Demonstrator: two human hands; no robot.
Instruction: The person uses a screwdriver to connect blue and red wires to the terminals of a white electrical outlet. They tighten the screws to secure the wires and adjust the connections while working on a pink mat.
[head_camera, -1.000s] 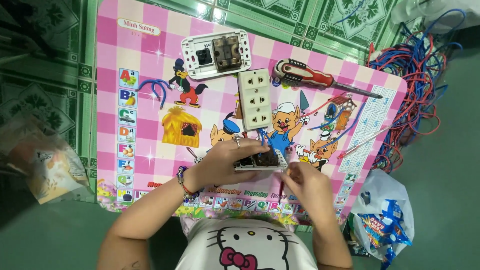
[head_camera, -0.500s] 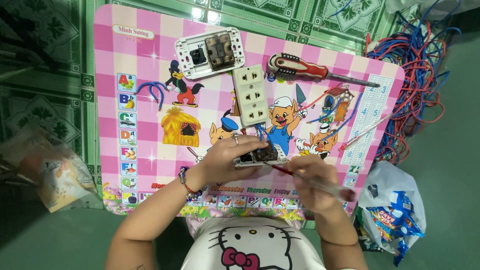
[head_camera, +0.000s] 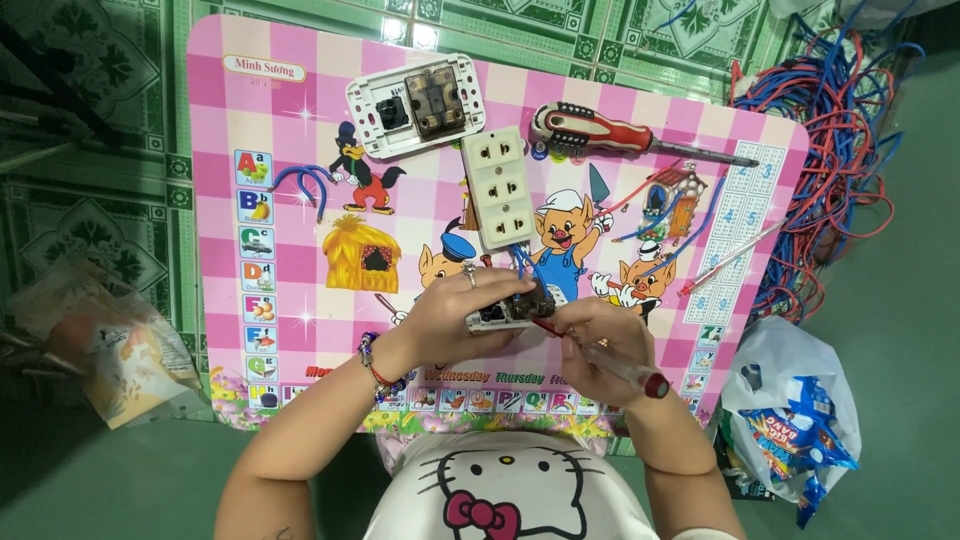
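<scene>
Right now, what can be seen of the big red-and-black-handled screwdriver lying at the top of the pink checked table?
The big red-and-black-handled screwdriver lies flat near the far edge of the pink checked table, handle to the left, bare metal shaft pointing right and slightly toward the person. The handle looks like glossy plastic with black grip sections. No hand touches it; the white triple socket strip lies just beside its handle end.

floor: green patterned tiles (head_camera: 120, 190) (glossy) | furniture: pink checked cartoon table (head_camera: 290, 130) | light: bright overhead

A small pink checked table (head_camera: 300, 80) with cartoon pictures stands on the green floor (head_camera: 900, 330). On it lie a white socket strip (head_camera: 497, 187), a switch plate (head_camera: 415, 104) and a red screwdriver (head_camera: 620, 133).
</scene>
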